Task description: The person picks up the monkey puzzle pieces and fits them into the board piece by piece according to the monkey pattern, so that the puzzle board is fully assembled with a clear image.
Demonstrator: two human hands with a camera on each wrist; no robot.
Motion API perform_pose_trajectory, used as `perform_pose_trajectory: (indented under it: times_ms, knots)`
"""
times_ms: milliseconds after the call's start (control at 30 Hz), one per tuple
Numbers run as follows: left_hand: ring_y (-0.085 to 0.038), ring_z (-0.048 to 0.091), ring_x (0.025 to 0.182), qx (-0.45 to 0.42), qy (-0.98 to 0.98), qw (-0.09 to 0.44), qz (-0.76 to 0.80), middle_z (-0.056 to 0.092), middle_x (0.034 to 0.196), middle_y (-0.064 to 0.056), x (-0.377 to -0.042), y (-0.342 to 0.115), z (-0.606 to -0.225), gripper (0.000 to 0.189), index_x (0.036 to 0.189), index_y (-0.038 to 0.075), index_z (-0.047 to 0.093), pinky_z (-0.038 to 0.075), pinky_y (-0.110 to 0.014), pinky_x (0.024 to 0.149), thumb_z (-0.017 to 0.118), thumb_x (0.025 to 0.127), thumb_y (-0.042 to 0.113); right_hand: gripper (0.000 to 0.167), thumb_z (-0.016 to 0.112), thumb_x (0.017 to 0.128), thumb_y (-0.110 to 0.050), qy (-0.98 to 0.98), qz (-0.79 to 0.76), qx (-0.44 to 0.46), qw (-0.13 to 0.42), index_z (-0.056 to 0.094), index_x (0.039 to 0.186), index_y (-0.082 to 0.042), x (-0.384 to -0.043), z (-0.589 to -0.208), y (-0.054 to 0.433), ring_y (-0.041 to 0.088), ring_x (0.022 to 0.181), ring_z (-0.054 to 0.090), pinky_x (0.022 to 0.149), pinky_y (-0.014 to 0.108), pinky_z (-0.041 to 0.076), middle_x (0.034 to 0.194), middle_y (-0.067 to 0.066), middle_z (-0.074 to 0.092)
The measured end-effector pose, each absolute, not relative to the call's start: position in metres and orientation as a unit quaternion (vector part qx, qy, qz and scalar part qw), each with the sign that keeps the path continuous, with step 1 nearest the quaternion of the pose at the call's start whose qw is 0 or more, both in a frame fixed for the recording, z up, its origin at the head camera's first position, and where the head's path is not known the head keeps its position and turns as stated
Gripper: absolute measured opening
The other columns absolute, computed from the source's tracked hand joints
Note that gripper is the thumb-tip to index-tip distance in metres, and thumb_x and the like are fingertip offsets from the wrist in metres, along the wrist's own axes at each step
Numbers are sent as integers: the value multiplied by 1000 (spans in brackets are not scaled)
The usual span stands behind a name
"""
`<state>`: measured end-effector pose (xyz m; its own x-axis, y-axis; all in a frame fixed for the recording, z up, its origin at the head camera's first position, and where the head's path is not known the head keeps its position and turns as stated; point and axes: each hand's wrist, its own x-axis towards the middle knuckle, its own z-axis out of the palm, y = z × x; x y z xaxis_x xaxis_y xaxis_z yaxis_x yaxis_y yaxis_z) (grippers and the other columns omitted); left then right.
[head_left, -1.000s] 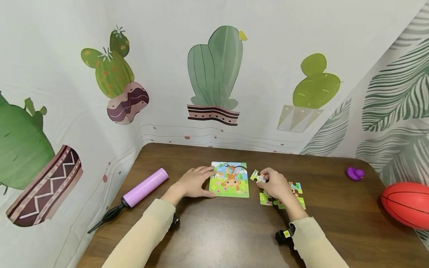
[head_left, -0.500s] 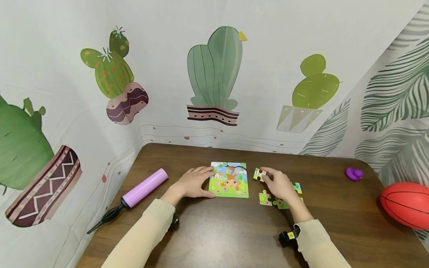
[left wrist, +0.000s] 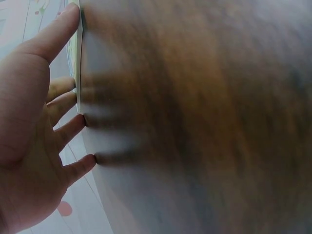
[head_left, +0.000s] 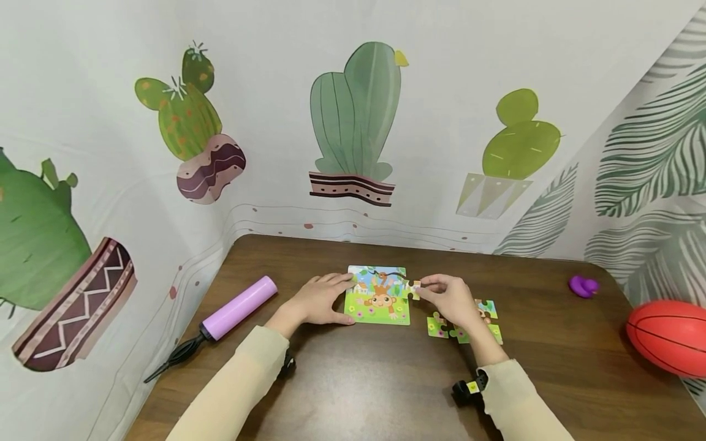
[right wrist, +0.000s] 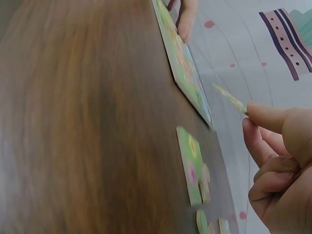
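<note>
A small jigsaw piece [head_left: 411, 291] is pinched between the thumb and fingertips of the right hand [head_left: 449, 301], the other fingers of which are folded in toward the palm. In the head view the piece is seen overlapping the right edge of a square picture card [head_left: 377, 295]; in the right wrist view it is shown raised above the level of the card, not touching it. The card, printed with a cartoon monkey upside down among flowers, is laid flat on the table [head_left: 331, 380]. Its left edge is touched by the left hand [head_left: 317, 301], which is spread wide, thumb well apart from the fingers, with nothing grasped. To the right of the card, several loose pieces [head_left: 438, 326] are grouped on the table, partly covered by the right hand and wrist. Both forearms are covered by cream sleeves [head_left: 242, 367], and a black device [head_left: 467, 392] is worn at the right wrist. Farther left, a lilac pump [head_left: 238, 309] with a black end is laid at a slant. At the far right, a purple duck [head_left: 583, 286] and a red ball [head_left: 670, 337] with dark lines are seen. Behind the table, a pale cloth [head_left: 430, 92] is printed with potted cacti and leaves.
</note>
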<state>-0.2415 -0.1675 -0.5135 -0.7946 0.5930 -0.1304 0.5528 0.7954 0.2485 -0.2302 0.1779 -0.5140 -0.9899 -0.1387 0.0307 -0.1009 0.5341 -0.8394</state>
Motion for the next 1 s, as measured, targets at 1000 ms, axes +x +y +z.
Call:
perform_pose_trajectory:
  times_ms: [1000]
  knots:
    - [-25, 26, 154, 301, 942, 109, 102, 29, 169, 1, -244, -167, -516, 94, 161, 19, 42, 26, -57, 119, 66, 88, 74, 13, 74, 98, -21, 867, -484, -63, 96, 82, 100, -11, -242, -522, 79, 17, 78, 67, 64, 35, 55, 91, -1, 74]
